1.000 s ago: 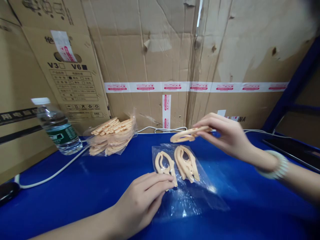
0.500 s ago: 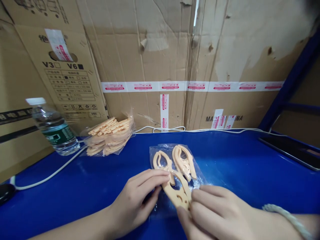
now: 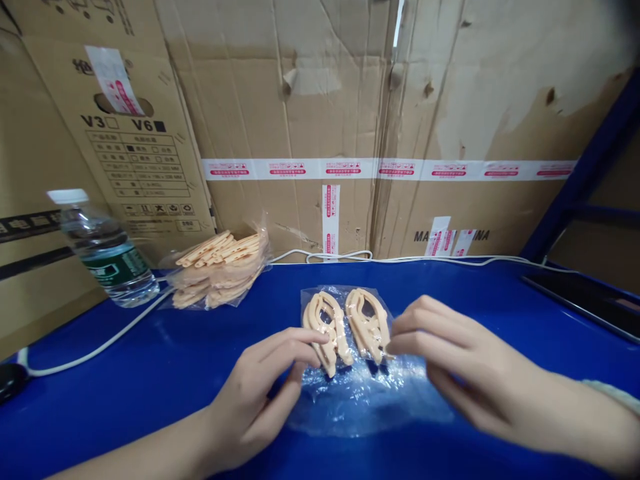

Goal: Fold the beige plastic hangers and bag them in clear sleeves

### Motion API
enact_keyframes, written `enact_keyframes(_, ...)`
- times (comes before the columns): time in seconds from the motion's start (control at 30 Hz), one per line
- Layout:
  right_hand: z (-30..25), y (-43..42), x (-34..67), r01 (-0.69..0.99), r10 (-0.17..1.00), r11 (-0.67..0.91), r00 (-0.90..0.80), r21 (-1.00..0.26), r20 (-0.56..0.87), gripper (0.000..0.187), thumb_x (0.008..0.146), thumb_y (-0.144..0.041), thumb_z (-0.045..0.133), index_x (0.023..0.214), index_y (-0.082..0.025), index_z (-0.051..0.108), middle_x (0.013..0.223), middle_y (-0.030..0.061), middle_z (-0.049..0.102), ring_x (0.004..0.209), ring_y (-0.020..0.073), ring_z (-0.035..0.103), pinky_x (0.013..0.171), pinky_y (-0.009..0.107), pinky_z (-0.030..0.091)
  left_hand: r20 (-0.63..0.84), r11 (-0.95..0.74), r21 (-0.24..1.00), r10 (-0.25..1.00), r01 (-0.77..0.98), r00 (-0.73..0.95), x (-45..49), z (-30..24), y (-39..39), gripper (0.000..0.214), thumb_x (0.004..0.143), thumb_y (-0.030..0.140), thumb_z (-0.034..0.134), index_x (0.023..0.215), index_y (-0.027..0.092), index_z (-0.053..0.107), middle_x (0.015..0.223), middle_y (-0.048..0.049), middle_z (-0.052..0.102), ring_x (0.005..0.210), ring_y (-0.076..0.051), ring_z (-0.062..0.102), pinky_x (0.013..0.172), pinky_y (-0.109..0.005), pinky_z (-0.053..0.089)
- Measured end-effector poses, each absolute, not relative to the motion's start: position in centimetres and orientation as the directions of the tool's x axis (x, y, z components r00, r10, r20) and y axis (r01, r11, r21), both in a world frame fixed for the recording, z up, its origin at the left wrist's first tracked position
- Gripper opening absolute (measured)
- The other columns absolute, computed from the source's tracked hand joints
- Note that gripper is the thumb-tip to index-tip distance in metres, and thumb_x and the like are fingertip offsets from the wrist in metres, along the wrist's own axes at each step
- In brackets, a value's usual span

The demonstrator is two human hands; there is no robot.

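Note:
Two small piles of beige folded clothes hangers lie side by side on a clear plastic bag [image 3: 370, 407]. The left pile [image 3: 330, 327] sits under the fingertips of my left hand [image 3: 270, 380], which touch its lower left side. These fingers are stretched out, with the thumb apart below them. My right hand [image 3: 450, 353] is at the lower right edge of the right pile [image 3: 367, 323]. Its fingers are bent and the thumb is away from them. The fingertips are next to the pile's end; whether they touch it I cannot tell.
Behind on the left stands a clear bag stuffed with more beige hangers [image 3: 220, 270]. Beside it is a water bottle [image 3: 107, 257]. A white cable [image 3: 110, 350] runs along the table. A dark flat device [image 3: 585, 310] lies at the right, and cardboard [image 3: 290, 120] closes off the back.
The hanger that both hands held now lies on the left pile. My right hand has let go and moved up and right, to the right pile. My left hand has shifted slightly left.

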State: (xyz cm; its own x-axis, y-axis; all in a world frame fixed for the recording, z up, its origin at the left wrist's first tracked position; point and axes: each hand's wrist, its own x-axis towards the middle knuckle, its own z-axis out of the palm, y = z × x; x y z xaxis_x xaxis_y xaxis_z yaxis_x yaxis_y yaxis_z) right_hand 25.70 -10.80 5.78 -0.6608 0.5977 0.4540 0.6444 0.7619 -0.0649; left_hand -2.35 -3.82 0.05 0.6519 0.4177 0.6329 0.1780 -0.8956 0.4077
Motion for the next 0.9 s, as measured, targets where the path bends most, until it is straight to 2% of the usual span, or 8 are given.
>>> enact_keyframes(0.13,5.3,-9.7,29.5,0.658,0.745,0.667,-0.598,-0.35,0.295,0.048,0.072,0.001,0.052,0.112,-0.025,0.051,0.118,0.0063,0.054,0.108,0.0203,0.053,0.093,0.033,0.048,0.536,-0.866,0.498,0.347,0.044,0.77,-3.3,1.1,-3.4,0.036,0.071,0.005,0.043,0.103,0.02,0.05,0.105,-0.0057,0.057,0.095,-0.02,0.058,0.085,-0.034,0.051)
enact_keyframes(0.23,4.0,-9.2,31.2,0.633,0.774,0.6,-0.614,-0.488,0.155,0.046,0.074,-0.011,0.069,0.113,-0.026,0.048,0.118,0.0052,0.05,0.107,0.0206,0.052,0.097,0.035,0.046,0.438,-0.856,0.515,0.31,0.047,0.844,-3.5,1.2,-3.1,0.044,0.064,0.011,0.049,0.107,0.02,0.047,0.104,-0.006,0.051,0.093,-0.022,0.054,0.083,-0.037,0.05)
enact_keyframes(0.33,3.2,-9.2,31.5,0.605,0.765,0.55,-0.642,-0.576,0.056,0.042,0.078,-0.031,0.078,0.11,-0.024,0.051,0.117,0.0059,0.049,0.105,0.0209,0.052,0.095,0.036,0.047,0.409,-0.876,0.478,0.283,0.061,0.867,-3.4,0.7,-2.9,0.046,0.065,0.017,0.059,0.109,0.021,0.047,0.107,-0.0065,0.049,0.093,-0.023,0.052,0.081,-0.037,0.049)
enact_keyframes(0.43,2.9,-9.5,30.9,0.578,0.779,0.511,-0.624,-0.637,0.058,0.033,0.082,-0.038,0.076,0.104,-0.024,0.055,0.116,0.0057,0.049,0.105,0.0201,0.052,0.096,0.035,0.045,0.434,-0.899,0.434,0.264,0.057,0.861,-3.0,0.4,-3.1,0.031,0.073,0.016,0.061,0.1,0.022,0.047,0.101,-0.0056,0.051,0.087,-0.021,0.051,0.075,-0.032,0.047)
enact_keyframes(0.57,2.2,-9.7,30.2,0.525,0.833,0.458,-0.535,-0.717,0.141,0.013,0.094,-0.034,0.063,0.09,-0.022,0.059,0.109,0.004,0.053,0.099,0.017,0.055,0.092,0.031,0.044,0.5,-0.9,0.42,0.337,0.116,0.798,-2.6,0.3,-3.7,0.019,0.085,0.005,0.048,0.09,0.022,0.045,0.087,-0.002,0.056,0.077,-0.016,0.053,0.069,-0.027,0.046)
enact_keyframes(0.7,1.1,-9.1,30.0,0.454,0.903,0.366,-0.386,-0.812,0.191,0.022,0.096,-0.038,0.057,0.082,-0.021,0.057,0.09,0.0022,0.06,0.084,0.0159,0.056,0.079,0.03,0.045,0.514,-0.861,0.454,0.462,0.228,0.723,-2.4,-0.4,-3.9,0.017,0.091,0.007,0.048,0.092,0.023,0.048,0.08,0.0011,0.06,0.07,-0.013,0.058,0.065,-0.024,0.047)
enact_keyframes(0.8,0.3,-8.4,29.9,0.409,0.953,0.226,-0.28,-0.884,0.114,0.03,0.093,-0.046,0.06,0.079,-0.02,0.055,0.075,-0.0003,0.058,0.069,0.0138,0.052,0.064,0.027,0.042,0.528,-0.814,0.5,0.556,0.295,0.642,-2.2,-1.1,-3.5,0.014,0.093,0.009,0.048,0.089,0.023,0.051,0.076,0.0028,0.06,0.065,-0.012,0.059,0.062,-0.023,0.048)
enact_keyframes(0.9,-0.3,-7.9,29.5,0.349,0.967,0.15,-0.249,-0.925,0.063,0.031,0.091,-0.049,0.061,0.087,-0.02,0.051,0.068,-0.0016,0.059,0.062,0.0129,0.052,0.059,0.026,0.041,0.504,-0.755,0.585,0.624,0.294,0.597,-1.9,-1.5,-3.2,0.013,0.094,0.012,0.047,0.087,0.022,0.051,0.071,0.0041,0.057,0.059,-0.011,0.06,0.058,-0.021,0.049)
